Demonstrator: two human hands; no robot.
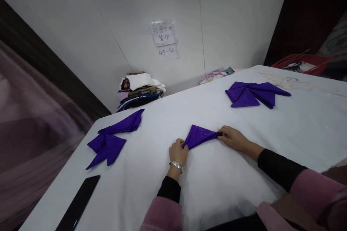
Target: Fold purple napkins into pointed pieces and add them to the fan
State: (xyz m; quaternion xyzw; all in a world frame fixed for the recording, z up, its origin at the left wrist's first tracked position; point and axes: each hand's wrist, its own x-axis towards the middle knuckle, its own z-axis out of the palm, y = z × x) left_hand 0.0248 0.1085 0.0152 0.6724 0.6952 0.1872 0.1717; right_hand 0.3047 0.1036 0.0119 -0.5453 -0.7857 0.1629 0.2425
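Note:
Between my hands a purple cloth napkin (200, 136), folded into a triangle, lies on the white-covered table (151, 187). My left hand (179, 152), with a silver bracelet at the wrist, pinches its lower left corner. Its right tip is held in the closed fingers of my right hand (233, 138). Folded purple napkins (110, 148) lie to the left, one with a narrow folded purple piece (123, 123) just above it. More folded purple napkins (249, 95) lie at the back right, their points spread out.
A flat black object (78, 202) lies near the table's left edge. Behind the table are a stack of folded cloths (141, 90) and some crumpled fabric (215, 75). A red basket (321, 65) stands beyond the far right edge. Paper signs (164, 34) hang on the wall.

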